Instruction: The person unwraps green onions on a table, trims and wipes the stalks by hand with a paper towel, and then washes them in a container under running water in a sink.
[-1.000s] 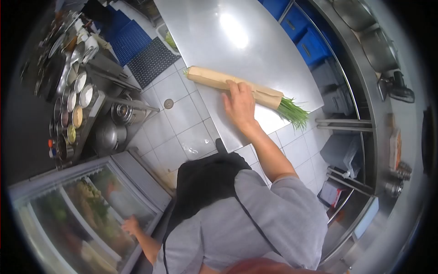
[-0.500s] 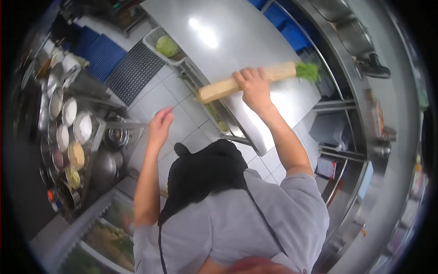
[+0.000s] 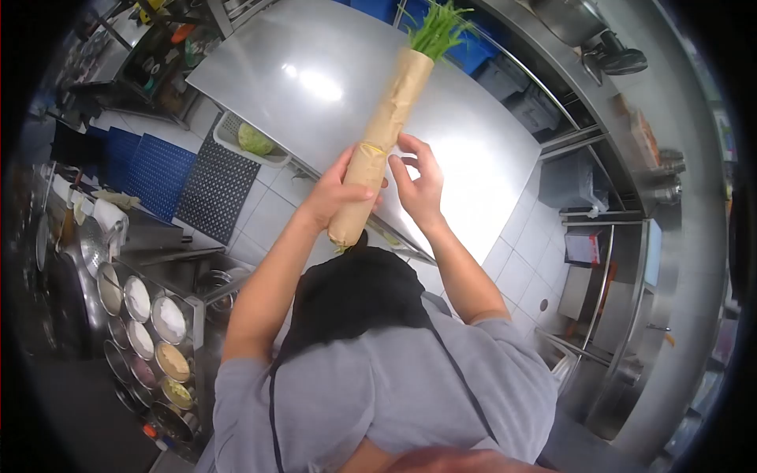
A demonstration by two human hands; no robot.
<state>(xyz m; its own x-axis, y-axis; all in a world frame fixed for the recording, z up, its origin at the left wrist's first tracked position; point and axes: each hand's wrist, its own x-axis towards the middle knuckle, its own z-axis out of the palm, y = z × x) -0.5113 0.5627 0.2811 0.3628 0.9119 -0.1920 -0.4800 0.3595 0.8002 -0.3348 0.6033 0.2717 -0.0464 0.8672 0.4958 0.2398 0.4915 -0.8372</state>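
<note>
A long bundle of leafy greens wrapped in brown paper point(image 3: 398, 94) is tilted over the near side of the metal table, its green tops point(image 3: 438, 31) sticking out at the far end. A thin yellow band point(image 3: 372, 147) goes round the paper near the middle. My left hand point(image 3: 337, 193) is wrapped round the lower part, thumb across the front. Beside the bundle's right edge, close to the band, my right hand point(image 3: 419, 177) has curved fingers with a gap between thumb and forefinger. Whether its fingertips touch the paper is hard to tell.
The steel table point(image 3: 489, 158) is in front of me. A white basket with a cabbage point(image 3: 255, 139) hangs at its left side. Bowls of powders and seasonings point(image 3: 169, 318) stand at lower left. Dark mats point(image 3: 217, 185) cover part of the floor. A grey bin point(image 3: 568, 180) sits at right.
The wrapped bundle has turned from lying crosswise in my right hand to pointing away from me. My left hand has come up and taken hold; my right hand has let go and sits beside it.
</note>
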